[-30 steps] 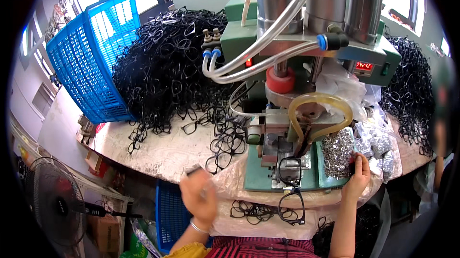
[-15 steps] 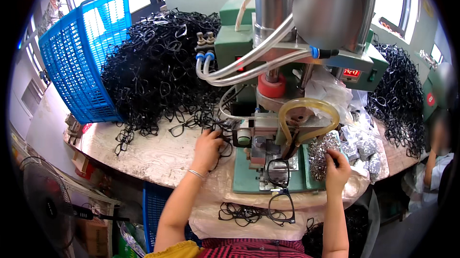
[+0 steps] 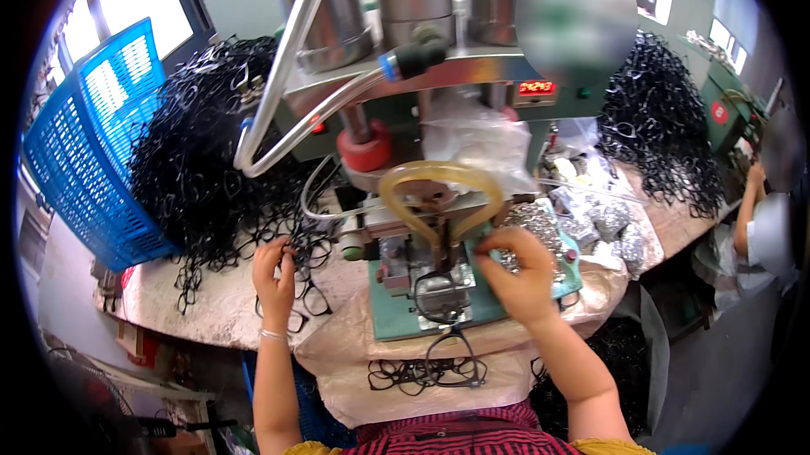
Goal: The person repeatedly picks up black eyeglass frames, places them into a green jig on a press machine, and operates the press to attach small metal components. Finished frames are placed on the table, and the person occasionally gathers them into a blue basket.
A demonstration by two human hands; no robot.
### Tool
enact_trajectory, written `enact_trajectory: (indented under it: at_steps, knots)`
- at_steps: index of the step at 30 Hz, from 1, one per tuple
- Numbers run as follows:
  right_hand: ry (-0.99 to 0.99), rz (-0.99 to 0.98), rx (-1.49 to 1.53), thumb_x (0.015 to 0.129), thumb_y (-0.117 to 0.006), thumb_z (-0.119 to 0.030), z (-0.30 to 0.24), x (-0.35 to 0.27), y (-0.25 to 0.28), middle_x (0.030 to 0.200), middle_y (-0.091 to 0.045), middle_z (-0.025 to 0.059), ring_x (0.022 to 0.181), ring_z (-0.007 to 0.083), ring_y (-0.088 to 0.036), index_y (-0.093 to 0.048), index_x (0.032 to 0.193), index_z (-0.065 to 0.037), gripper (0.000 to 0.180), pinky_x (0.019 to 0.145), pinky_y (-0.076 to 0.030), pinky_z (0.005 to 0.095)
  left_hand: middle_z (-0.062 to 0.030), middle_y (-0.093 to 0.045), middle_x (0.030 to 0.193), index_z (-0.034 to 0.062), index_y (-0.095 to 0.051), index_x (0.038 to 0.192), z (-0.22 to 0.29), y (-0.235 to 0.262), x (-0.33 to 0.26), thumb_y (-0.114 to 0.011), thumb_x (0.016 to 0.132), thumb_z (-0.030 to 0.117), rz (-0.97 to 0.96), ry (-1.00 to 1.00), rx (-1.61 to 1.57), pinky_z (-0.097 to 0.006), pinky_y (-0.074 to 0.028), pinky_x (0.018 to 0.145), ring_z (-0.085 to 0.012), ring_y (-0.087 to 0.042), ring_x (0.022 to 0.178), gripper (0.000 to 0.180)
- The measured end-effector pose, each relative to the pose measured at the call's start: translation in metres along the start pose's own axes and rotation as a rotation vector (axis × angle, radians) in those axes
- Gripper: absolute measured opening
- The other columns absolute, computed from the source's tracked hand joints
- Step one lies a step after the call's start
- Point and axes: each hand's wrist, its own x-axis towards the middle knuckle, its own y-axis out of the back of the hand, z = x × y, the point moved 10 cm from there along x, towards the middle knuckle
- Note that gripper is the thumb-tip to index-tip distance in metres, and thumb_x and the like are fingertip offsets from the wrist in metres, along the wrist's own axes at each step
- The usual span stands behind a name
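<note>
My left hand (image 3: 275,284) is at the near edge of the heap of black eyeglass frames (image 3: 202,176), fingers pinched together; a black eyeglass frame (image 3: 314,296) hangs beside its palm and seems held by its temple. My right hand (image 3: 516,273) is by the press head, thumb and forefinger closed on something too small to make out. Next to its fingertips, another eyeglass frame (image 3: 483,362) sits in the metal fixture (image 3: 443,293) of the green press, one rim hanging over the front edge. A tray of small shiny metal pieces (image 3: 531,220) lies behind the right hand.
A blue plastic basket (image 3: 101,151) leans at the far left. Several eyeglass frames (image 3: 422,375) lie on the cloth before me. A curved yellowish tube (image 3: 443,170) loops over the fixture. Bags of metal parts (image 3: 612,223) and another frame heap (image 3: 654,117) stand right; a co-worker's arm (image 3: 747,210) shows beyond.
My right hand has moved from the tray of metal pieces left to the press fixture. My left hand has drawn back slightly from the heap. The view has shifted and tilted.
</note>
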Motion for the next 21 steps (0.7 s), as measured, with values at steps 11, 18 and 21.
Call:
enact_trajectory:
  at_steps: [11, 18, 21]
  knots:
    - [-0.317, 0.015, 0.462, 0.08, -0.073, -0.002, 0.014, -0.014, -0.04, 0.097, -0.066, 0.0064, 0.093, 0.0115, -0.061, -0.051, 0.124, 0.002, 0.05, 0.089, -0.046, 0.0259, -0.0104, -0.064, 0.099, 0.0029, -0.058, 0.101, 0.115, 0.009, -0.006, -0.053, 0.097, 0.002, 0.342, 0.209, -0.952, -0.027, -0.049, 0.08, -0.0152, -0.058, 0.088, 0.006]
    - [-0.234, -0.197, 0.22, 0.083, -0.07, -0.005, -0.035, -0.018, -0.03, 0.119, -0.065, 0.0118, 0.111, 0.0206, -0.062, -0.051, 0.131, 0.001, 0.053, 0.096, -0.047, 0.0337, -0.0108, -0.073, 0.105, 0.0105, -0.073, 0.092, 0.227, 0.005, -0.011, -0.068, 0.082, 0.01, -0.188, -0.494, -0.615, -0.043, -0.055, 0.086, -0.0251, -0.064, 0.08, 0.011]
    - [0.026, -0.175, -0.253, 0.079, -0.072, -0.01, -0.004, -0.005, 0.001, 0.118, -0.065, 0.0162, 0.117, 0.0356, -0.059, -0.071, 0.101, -0.006, 0.022, 0.102, -0.045, 0.0446, -0.004, -0.072, 0.109, 0.0133, -0.075, 0.101, 0.243, -0.031, -0.026, -0.069, 0.073, 0.013, -0.357, -0.61, -0.422, -0.045, -0.054, 0.09, -0.0239, -0.06, 0.081, 0.028]
